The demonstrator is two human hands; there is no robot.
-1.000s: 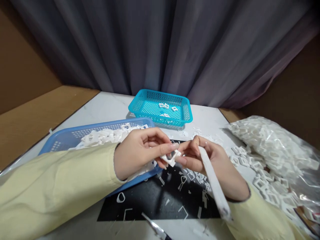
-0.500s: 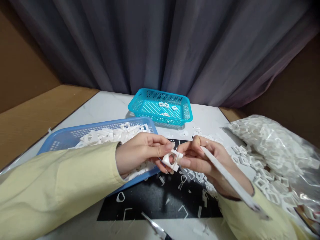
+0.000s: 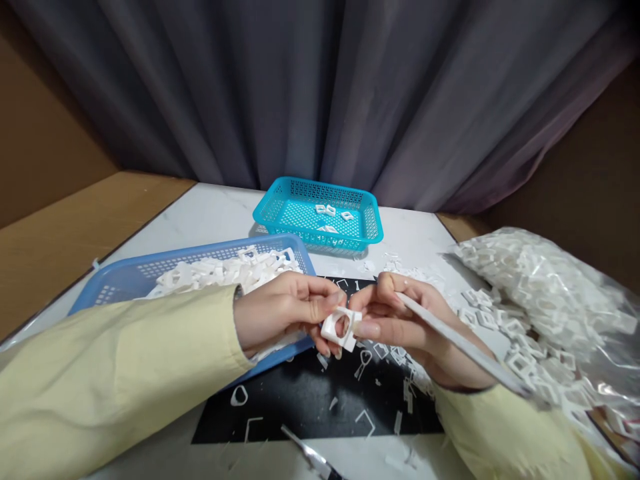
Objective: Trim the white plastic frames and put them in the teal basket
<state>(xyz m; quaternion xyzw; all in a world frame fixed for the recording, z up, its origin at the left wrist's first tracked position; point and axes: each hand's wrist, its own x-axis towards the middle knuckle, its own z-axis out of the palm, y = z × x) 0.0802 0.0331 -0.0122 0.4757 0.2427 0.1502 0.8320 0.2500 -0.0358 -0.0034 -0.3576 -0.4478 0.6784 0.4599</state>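
Between my hands, above the black mat, is a small white piece with a round hole. My left hand pinches its left side between thumb and fingers. On its right side press the thumb and fingertips of my right hand. A long pale strip-like tool is also tucked in my right hand and slants back over the right wrist; its front end is hidden by the fingers.
A blue basket heaped with white pieces lies left, partly under my left arm. Behind stands a turquoise basket with several pieces. A clear bag and loose white frames lie right. A metal tool lies at the front.
The white piece has turned slightly between my fingers, its hole showing rounder. My right hand and the long strip have shifted a little to the left.
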